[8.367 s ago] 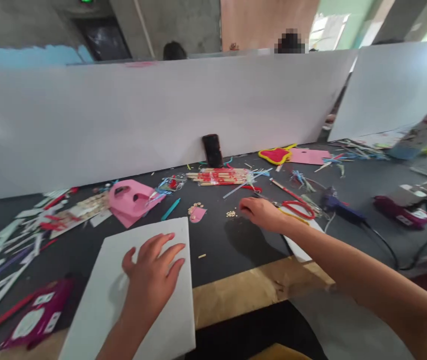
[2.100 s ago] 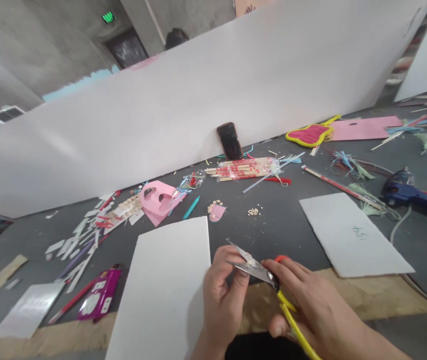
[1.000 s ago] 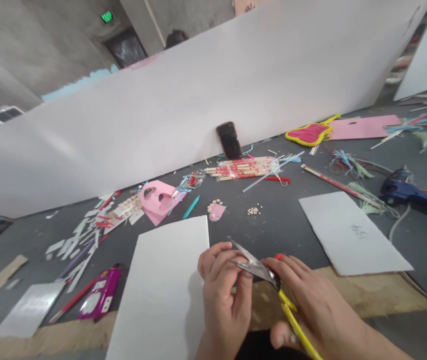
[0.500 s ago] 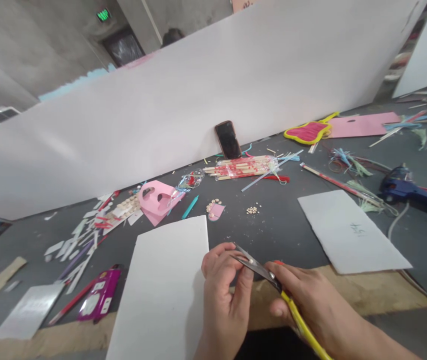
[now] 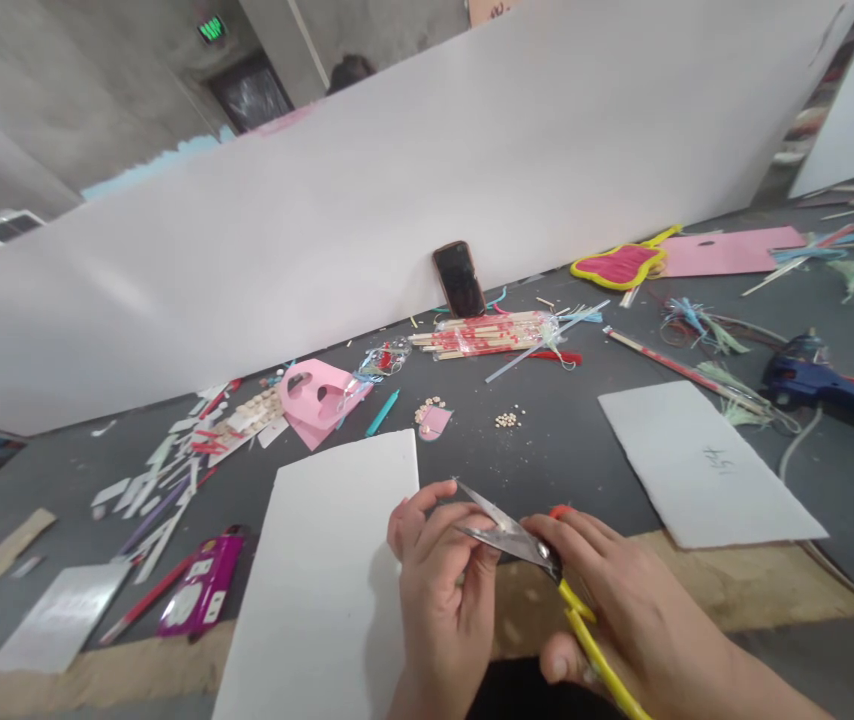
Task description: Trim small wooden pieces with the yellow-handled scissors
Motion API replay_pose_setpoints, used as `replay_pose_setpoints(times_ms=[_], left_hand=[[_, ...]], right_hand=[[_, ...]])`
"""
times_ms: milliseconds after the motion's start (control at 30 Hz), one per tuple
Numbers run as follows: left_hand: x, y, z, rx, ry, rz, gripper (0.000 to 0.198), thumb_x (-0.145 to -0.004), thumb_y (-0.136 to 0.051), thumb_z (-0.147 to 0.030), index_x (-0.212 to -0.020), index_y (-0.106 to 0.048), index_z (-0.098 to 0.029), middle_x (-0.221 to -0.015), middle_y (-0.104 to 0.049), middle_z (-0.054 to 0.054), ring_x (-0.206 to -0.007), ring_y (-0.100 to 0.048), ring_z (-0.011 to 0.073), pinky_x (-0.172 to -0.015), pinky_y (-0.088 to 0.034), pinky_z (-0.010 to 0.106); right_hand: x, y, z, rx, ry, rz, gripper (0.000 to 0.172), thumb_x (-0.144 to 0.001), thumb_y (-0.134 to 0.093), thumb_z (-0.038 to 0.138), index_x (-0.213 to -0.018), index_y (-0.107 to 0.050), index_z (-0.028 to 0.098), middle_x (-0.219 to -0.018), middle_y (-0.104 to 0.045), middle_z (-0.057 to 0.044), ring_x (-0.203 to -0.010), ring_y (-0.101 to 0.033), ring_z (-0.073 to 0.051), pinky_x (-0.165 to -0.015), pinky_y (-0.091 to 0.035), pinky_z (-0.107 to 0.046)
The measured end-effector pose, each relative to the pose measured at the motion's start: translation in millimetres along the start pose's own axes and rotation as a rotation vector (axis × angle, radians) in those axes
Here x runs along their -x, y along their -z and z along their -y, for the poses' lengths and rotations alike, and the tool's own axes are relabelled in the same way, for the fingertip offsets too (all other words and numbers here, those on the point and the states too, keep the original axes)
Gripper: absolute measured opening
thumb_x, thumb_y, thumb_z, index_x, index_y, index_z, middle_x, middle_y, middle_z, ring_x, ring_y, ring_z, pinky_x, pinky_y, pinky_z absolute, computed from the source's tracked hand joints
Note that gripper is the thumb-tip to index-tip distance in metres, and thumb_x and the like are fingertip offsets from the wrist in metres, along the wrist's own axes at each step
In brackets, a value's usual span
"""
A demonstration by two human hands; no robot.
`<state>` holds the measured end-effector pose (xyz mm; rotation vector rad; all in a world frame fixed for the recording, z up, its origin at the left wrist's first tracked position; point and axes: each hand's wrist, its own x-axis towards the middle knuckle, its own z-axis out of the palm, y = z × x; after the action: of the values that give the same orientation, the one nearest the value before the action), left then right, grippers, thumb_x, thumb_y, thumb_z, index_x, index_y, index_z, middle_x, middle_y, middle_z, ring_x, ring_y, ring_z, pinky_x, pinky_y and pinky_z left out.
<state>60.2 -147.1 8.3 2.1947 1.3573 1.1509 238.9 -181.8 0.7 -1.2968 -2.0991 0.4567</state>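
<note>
In the head view, my right hand (image 5: 614,590) grips a pair of scissors (image 5: 513,540) with yellow handles. Their blades are spread apart and point left toward my other hand. My left hand (image 5: 442,570) is curled, its thumb and fingers pinched together beside the blades. A small pale bit seems to sit there, too small and covered to name. Just left of this hand lies a blank white board (image 5: 322,560). Beyond the blades are a little heap of pale bits (image 5: 508,420) and a pink heart-shaped piece (image 5: 435,423) with more bits beside it.
A hot glue gun (image 5: 832,385) and a white board with writing (image 5: 708,465) lie to the right. Behind are a phone (image 5: 460,278) and packed sticks (image 5: 487,334). Leftward lie a pink cutout (image 5: 322,400), a teal pen (image 5: 383,413) and a purple packet (image 5: 206,585).
The scissor blades have opened wider, and my right thumb has moved down with the handle. My left hand has shifted slightly left, still pinched.
</note>
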Motion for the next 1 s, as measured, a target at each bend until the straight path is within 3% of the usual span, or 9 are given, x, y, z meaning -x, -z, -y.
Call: replay_pose_setpoints(times_ms=[200,467,633,767,1000], left_hand=[[-1.9,4.1,1.4,0.159,0.072,0.100,0.012,-0.086,-0.052,-0.017,-0.081,-0.061,-0.022,-0.087,-0.069,0.005,-0.114,-0.049,0.0270,-0.093,-0.040,0.048],[-3.9,4.7,-3.0,0.206,0.143,0.139,0.013,-0.088,-0.050,-0.022,-0.080,-0.061,-0.023,-0.094,-0.069,0.005,-0.111,-0.052,0.0250,-0.096,-0.039,0.049],[-2.2,0.7,-5.5,0.158,0.167,0.131,0.013,-0.088,-0.049,-0.023,-0.082,-0.060,-0.024,-0.086,-0.068,0.001,-0.108,-0.054,0.0237,-0.098,-0.038,0.049],[0.3,-0.7,-2.4,0.103,0.111,0.055,0.005,-0.085,-0.054,-0.021,-0.082,-0.057,-0.024,-0.088,-0.067,0.000,-0.108,-0.054,0.0245,-0.095,-0.039,0.050],[0.6,-0.4,-1.3,-0.024,-0.015,-0.001,0.015,-0.086,-0.050,-0.012,-0.087,-0.056,-0.026,-0.086,-0.067,-0.002,-0.106,-0.054,0.0233,-0.093,-0.038,0.049]], right_hand=[[-0.9,1.9,-1.0,0.022,0.010,0.014,0.060,-0.078,-0.058,0.059,-0.118,-0.048,0.015,-0.094,-0.063,-0.012,-0.084,-0.061,-0.025,-0.068,-0.050,-0.033],[2.6,-6.2,-6.6,-0.025,-0.030,0.064,0.039,-0.090,-0.045,0.048,-0.112,-0.049,0.017,-0.089,-0.064,-0.010,-0.075,-0.063,-0.022,-0.064,-0.047,-0.030],[2.4,-6.2,-4.9,-0.081,-0.096,0.115,0.023,-0.092,-0.044,0.039,-0.101,-0.049,0.019,-0.079,-0.062,-0.005,-0.064,-0.060,-0.018,-0.056,-0.043,-0.026],[3.1,-7.3,-6.3,-0.102,-0.105,0.093,0.027,-0.090,-0.046,0.043,-0.103,-0.049,0.019,-0.081,-0.062,-0.006,-0.067,-0.060,-0.019,-0.058,-0.043,-0.026],[2.4,-4.0,-4.9,-0.028,-0.013,0.033,0.047,-0.084,-0.054,0.048,-0.118,-0.043,0.017,-0.093,-0.062,-0.011,-0.081,-0.060,-0.024,-0.066,-0.048,-0.032]])
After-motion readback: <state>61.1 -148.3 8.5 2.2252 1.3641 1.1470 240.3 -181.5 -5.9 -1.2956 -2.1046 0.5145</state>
